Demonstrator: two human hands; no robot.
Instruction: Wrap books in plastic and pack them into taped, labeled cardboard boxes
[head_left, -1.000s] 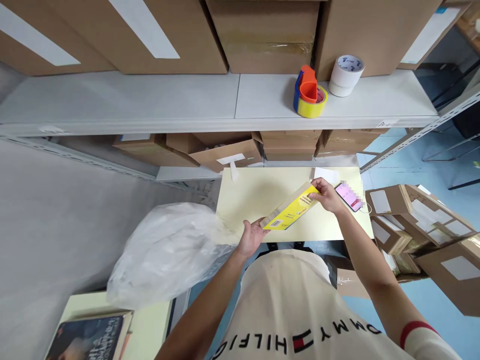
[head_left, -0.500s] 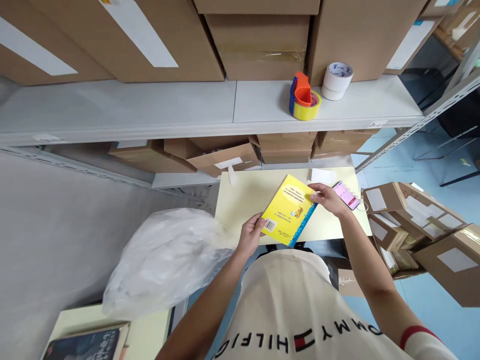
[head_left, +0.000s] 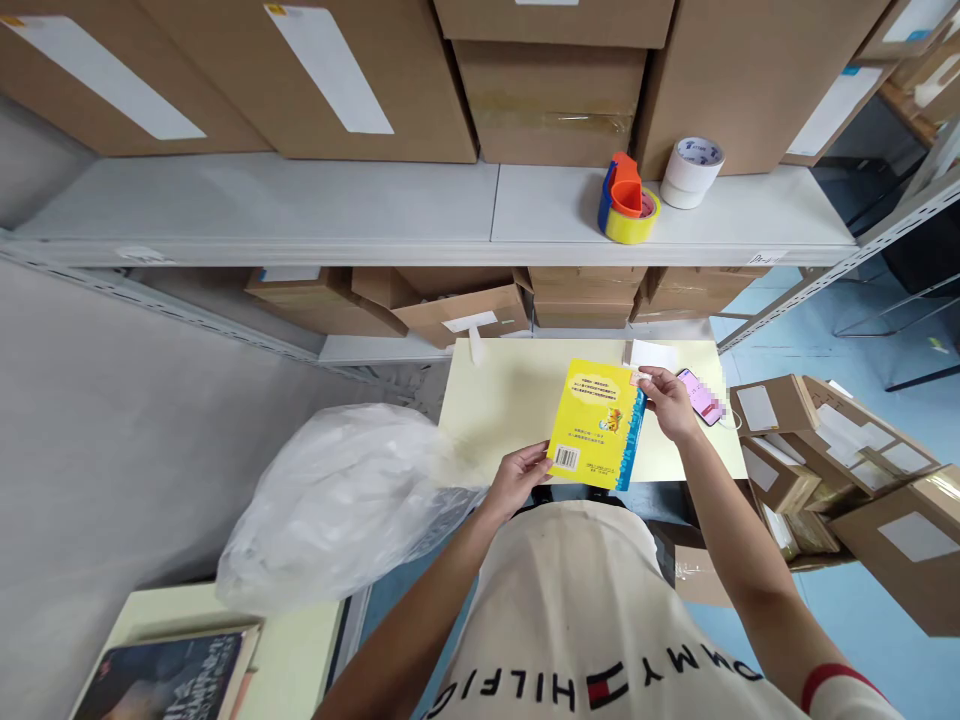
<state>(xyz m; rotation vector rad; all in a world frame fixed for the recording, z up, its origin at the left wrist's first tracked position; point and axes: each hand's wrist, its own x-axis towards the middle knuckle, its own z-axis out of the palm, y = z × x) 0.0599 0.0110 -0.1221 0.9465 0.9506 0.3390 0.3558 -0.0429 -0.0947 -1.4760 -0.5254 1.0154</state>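
A thin yellow book with a blue spine edge hangs in front of me above the pale tabletop, its barcode side facing up. My left hand is closed on its lower left corner. At the upper right corner, my right hand pinches the book between thumb and fingers. Just right of that hand lies a phone with a pink screen. Behind the book, a small white stack rests at the table's far edge.
A shelf crosses ahead, bearing large cartons, an orange-and-blue tape dispenser and white tape rolls. Clear plastic bags bulge on the left, above a dark-covered book. Several cardboard boxes crowd the right.
The yellow book has turned more upright and shifted slightly right, with both hands still on it. The whole view has also shifted a little.
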